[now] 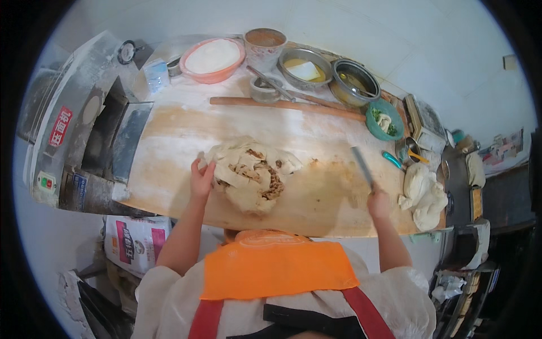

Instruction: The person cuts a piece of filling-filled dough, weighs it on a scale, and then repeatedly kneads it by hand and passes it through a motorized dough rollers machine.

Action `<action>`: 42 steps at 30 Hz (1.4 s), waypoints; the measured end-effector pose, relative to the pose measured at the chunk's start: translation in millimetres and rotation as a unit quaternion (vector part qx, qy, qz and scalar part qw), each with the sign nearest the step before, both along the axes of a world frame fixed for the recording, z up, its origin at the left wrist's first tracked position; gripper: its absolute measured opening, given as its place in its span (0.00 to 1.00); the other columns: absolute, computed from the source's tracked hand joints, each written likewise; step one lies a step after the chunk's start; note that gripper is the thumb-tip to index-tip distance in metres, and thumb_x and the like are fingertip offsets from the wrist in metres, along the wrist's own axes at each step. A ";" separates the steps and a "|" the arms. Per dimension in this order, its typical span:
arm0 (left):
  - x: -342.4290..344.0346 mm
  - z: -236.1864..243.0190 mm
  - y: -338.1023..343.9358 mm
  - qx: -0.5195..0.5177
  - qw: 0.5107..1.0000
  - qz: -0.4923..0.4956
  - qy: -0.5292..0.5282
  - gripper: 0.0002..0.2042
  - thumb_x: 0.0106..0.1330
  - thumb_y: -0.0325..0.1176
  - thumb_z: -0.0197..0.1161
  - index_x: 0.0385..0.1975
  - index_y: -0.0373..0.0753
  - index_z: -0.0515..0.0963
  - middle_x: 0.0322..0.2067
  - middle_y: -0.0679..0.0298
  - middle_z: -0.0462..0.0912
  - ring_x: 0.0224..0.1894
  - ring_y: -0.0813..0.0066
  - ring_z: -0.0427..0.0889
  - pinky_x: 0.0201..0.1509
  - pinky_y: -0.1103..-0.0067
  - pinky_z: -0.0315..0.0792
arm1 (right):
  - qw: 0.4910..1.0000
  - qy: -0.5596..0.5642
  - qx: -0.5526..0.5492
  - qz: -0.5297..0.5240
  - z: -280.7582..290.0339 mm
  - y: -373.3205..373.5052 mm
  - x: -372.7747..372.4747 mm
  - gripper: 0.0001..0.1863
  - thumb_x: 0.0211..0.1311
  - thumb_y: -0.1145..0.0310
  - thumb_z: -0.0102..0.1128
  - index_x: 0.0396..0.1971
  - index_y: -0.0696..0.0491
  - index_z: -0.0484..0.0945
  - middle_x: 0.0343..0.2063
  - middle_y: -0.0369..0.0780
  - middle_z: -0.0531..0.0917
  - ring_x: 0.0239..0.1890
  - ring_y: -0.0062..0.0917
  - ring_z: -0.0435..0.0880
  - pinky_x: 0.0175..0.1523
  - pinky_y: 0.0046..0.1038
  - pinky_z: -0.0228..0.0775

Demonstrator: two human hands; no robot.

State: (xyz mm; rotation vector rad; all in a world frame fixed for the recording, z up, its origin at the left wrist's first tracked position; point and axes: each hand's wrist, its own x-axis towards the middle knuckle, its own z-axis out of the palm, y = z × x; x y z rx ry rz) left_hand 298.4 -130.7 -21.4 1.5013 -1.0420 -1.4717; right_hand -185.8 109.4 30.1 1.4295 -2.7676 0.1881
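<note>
A large mound of pale dough (234,189) lies on the wooden worktop, its top split and folded, with a brown, crumbly filling showing in the gaps. At its left edge is my left hand (202,178), thumb against the dough and fingers apart. To the right of the mound, my right hand (379,202) is closed around the handle of a knife (362,164). The knife's narrow metal blade points away from me, apart from the dough and over the board. Brown smears and crumbs mark the wood between dough and knife.
A long rolling pin (271,103) lies across the back, before a pink basin of flour (213,61) and metal bowls (305,85). Farther right are a green bowl (385,120), a teal-handled tool (391,159) and more dough (423,195). A dough machine (73,130) flanks the left.
</note>
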 end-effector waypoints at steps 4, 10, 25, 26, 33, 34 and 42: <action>-27.9 2.8 -25.0 -0.036 0.995 -0.079 -0.041 0.53 0.50 0.47 0.75 0.71 0.35 0.46 0.56 0.39 0.70 0.61 0.52 0.70 0.59 0.65 0.70 | 0.987 0.098 0.058 -0.117 -17.9 -10.5 -59.2 0.17 0.59 0.66 0.57 0.49 0.50 0.79 0.35 0.50 0.84 0.42 0.41 0.82 0.43 0.41 0.76; -44.6 21.4 -11.2 -0.094 0.910 -0.167 -0.368 0.59 0.41 0.51 0.79 0.71 0.37 0.48 0.56 0.41 0.67 0.57 0.46 0.71 0.59 0.62 0.69 | 0.958 -0.185 -0.173 0.135 -35.2 -172.0 69.5 0.16 0.57 0.66 0.63 0.43 0.59 0.82 0.47 0.50 0.82 0.52 0.44 0.79 0.59 0.35 0.70; -44.6 -5.6 -15.0 -0.230 0.904 -0.086 -0.350 0.54 0.36 0.48 0.80 0.67 0.39 0.58 0.43 0.49 0.71 0.45 0.49 0.71 0.49 0.62 0.68 | 0.925 -0.081 -0.179 0.327 -80.5 -343.0 244.8 0.17 0.64 0.60 0.53 0.46 0.56 0.77 0.48 0.44 0.81 0.54 0.36 0.74 0.60 0.43 0.59; -45.7 -7.9 -18.3 -0.228 0.903 -0.084 -0.354 0.53 0.36 0.48 0.80 0.66 0.39 0.58 0.42 0.49 0.71 0.44 0.49 0.72 0.49 0.62 0.68 | 0.924 -0.094 -0.169 0.331 -81.8 -346.3 242.9 0.17 0.64 0.60 0.53 0.46 0.56 0.77 0.49 0.44 0.80 0.56 0.36 0.73 0.62 0.44 0.58; 9.3 -7.8 -43.9 -0.003 0.980 -0.171 0.100 0.41 0.52 0.32 0.70 0.68 0.38 0.58 0.51 0.55 0.75 0.53 0.64 0.75 0.54 0.71 0.70 | 0.875 -0.130 -0.222 0.411 -30.6 -282.6 322.5 0.21 0.61 0.63 0.57 0.52 0.57 0.75 0.56 0.46 0.76 0.61 0.41 0.70 0.65 0.49 0.56; 15.4 -7.6 -46.7 0.009 0.980 -0.178 0.092 0.40 0.53 0.29 0.66 0.68 0.39 0.57 0.52 0.56 0.74 0.53 0.67 0.74 0.55 0.73 0.70 | 0.869 -0.116 -0.214 0.431 -33.6 -269.5 329.8 0.21 0.61 0.64 0.57 0.52 0.57 0.75 0.56 0.46 0.76 0.62 0.41 0.70 0.66 0.49 0.55; 21.7 -19.4 -57.7 0.064 0.978 -0.183 0.077 0.38 0.58 0.29 0.58 0.72 0.45 0.54 0.51 0.59 0.74 0.50 0.73 0.74 0.56 0.76 0.68 | 0.868 -0.135 -0.172 0.445 -42.6 -269.9 337.8 0.22 0.60 0.63 0.57 0.51 0.59 0.75 0.56 0.47 0.75 0.63 0.40 0.68 0.67 0.47 0.53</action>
